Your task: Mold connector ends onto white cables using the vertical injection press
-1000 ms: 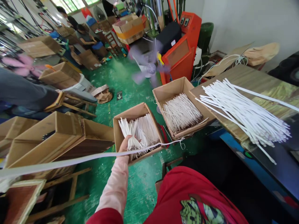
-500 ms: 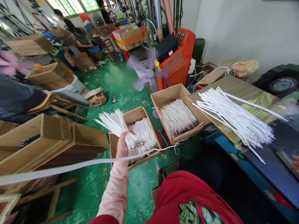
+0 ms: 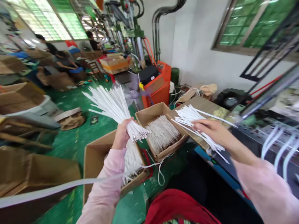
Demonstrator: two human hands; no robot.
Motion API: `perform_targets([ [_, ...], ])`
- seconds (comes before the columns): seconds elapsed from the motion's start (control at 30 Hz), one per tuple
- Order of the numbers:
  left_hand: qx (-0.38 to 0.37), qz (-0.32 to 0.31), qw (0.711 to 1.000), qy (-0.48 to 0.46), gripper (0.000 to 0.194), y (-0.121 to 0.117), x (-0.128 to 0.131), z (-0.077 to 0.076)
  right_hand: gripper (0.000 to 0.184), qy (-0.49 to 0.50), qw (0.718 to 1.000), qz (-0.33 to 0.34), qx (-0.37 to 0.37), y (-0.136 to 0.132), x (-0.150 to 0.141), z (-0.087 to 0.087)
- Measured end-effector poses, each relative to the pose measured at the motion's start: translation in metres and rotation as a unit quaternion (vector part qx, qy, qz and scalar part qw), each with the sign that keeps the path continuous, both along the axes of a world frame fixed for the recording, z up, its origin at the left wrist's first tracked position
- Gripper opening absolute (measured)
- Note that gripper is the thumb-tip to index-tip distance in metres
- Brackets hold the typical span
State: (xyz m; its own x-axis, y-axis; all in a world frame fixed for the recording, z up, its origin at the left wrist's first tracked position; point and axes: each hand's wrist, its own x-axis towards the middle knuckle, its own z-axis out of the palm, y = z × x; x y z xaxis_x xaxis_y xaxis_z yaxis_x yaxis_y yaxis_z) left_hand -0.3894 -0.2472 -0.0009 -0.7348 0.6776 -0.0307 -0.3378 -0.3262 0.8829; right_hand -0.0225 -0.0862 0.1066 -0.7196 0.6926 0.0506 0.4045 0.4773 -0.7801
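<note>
My left hand [image 3: 121, 133] is closed round a thick bundle of thin white strips [image 3: 111, 105], their far ends fanned out and their near ends dark and metallic-looking. It is raised above a cardboard box [image 3: 95, 152] that holds more such strips. On the right, my right hand [image 3: 212, 132] reaches over a loose pile of white strips [image 3: 187, 116] lying on a brown board [image 3: 198, 102]. Its fingers stretch across the pile and seem to touch it; the thumb is mostly hidden.
A second cardboard box [image 3: 151, 112] with white strips stands between the first box and the board. A long white cord [image 3: 70, 186] crosses in front of me. Behind are a spinning fan [image 3: 133, 93] and an orange machine [image 3: 157, 87]. Other people sit far left.
My left hand has lifted the bundle up out of the box area. My right hand has come into view over the pile on the board. The view has tilted up and turned right.
</note>
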Motion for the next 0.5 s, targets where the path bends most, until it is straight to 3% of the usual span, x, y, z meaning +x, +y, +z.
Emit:
perform_targets([
  [0.13, 0.012, -0.137, 0.987, 0.08, 0.03, 0.071, 0.055, 0.047, 0.044, 0.07, 0.99, 0.091, -0.076, 0.011, -0.059, 0.022],
  [0.27, 0.056, -0.192, 0.958, 0.204, 0.038, 0.127, 0.124, 0.079, 0.073, 0.186, 0.974, 0.093, -0.085, 0.024, -0.085, 0.034],
  [0.37, 0.071, -0.22, 0.925, 0.303, 0.046, 0.151, 0.177, 0.094, 0.085, 0.301, 0.952, -0.006, -0.059, 0.033, -0.067, 0.044],
  [0.5, 0.09, -0.254, 0.888, 0.372, 0.046, 0.169, 0.247, 0.1, 0.1, 0.34, 0.927, -0.138, 0.072, 0.039, -0.004, 0.059],
])
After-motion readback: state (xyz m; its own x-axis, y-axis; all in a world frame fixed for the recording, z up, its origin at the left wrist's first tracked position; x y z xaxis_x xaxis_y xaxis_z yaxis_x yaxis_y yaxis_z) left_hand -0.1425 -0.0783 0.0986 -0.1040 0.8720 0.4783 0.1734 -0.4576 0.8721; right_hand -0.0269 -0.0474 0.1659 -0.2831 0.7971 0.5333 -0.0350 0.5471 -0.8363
